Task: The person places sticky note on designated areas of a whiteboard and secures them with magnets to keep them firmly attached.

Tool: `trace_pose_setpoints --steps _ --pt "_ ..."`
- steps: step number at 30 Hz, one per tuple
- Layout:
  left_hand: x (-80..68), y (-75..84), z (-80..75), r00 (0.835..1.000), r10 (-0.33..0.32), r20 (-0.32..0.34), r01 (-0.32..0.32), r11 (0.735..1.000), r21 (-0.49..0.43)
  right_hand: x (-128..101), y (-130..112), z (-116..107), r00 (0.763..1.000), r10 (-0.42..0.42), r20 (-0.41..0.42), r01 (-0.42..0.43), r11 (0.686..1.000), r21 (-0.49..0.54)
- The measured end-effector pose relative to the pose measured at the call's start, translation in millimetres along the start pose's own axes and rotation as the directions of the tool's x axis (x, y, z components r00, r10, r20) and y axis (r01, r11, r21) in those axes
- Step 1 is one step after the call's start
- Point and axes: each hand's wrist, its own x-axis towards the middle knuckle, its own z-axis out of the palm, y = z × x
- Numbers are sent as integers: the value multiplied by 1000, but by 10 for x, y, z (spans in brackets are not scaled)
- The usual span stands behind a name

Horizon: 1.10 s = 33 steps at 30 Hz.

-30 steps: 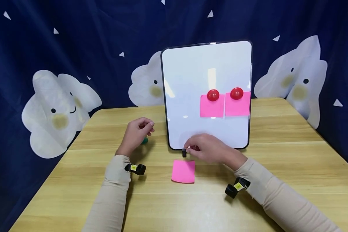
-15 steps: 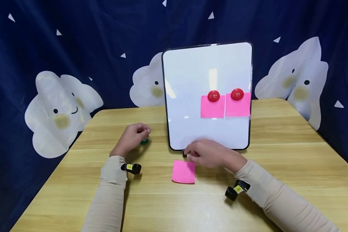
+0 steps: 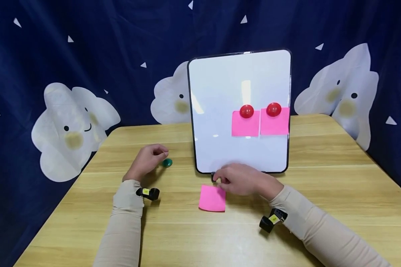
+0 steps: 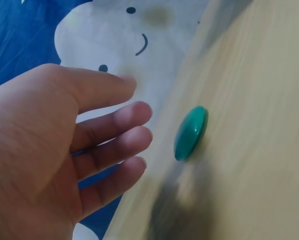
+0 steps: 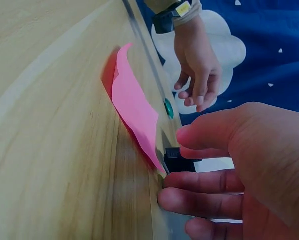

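A pink sticky note [image 3: 212,199] lies flat on the wooden table [image 3: 320,193] just in front of a standing whiteboard [image 3: 220,92]. My right hand [image 3: 218,180] hovers at the note's far edge, beside the board's black foot [image 5: 180,159]. Its fingers [image 5: 189,181] are nearly straight, reach the note's [image 5: 134,107] corner, and hold nothing. A green round magnet [image 3: 167,162] sits on the table left of the board. My left hand [image 3: 161,152] rests beside it with fingers [image 4: 134,142] relaxed, a small gap away from the magnet [image 4: 190,133].
Two pink notes [image 3: 245,125] [image 3: 274,121] hang on the whiteboard's right side, each pinned by a red magnet [image 3: 246,111] [image 3: 273,109]. A dark blue curtain with white cloud figures [image 3: 73,126] closes off the back. Black bands sit on both wrists.
My left hand has drawn back to the left, uncovering the green magnet. My right hand has dropped slightly toward the note's far edge.
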Motion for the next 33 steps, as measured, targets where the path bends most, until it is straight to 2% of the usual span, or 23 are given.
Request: trace_pose_setpoints --steps 10,21,33 --pt "-10 -77 29 996 -66 51 65 997 28 2 -17 -10 1000 2 16 -1 1000 -25" --pt "-7 -138 49 994 -75 77 71 996 58 -23 -30 7 999 27 41 -26 999 -29" --pt "-23 -129 66 993 -67 100 59 995 78 -9 -15 36 999 8 50 -7 999 -37"
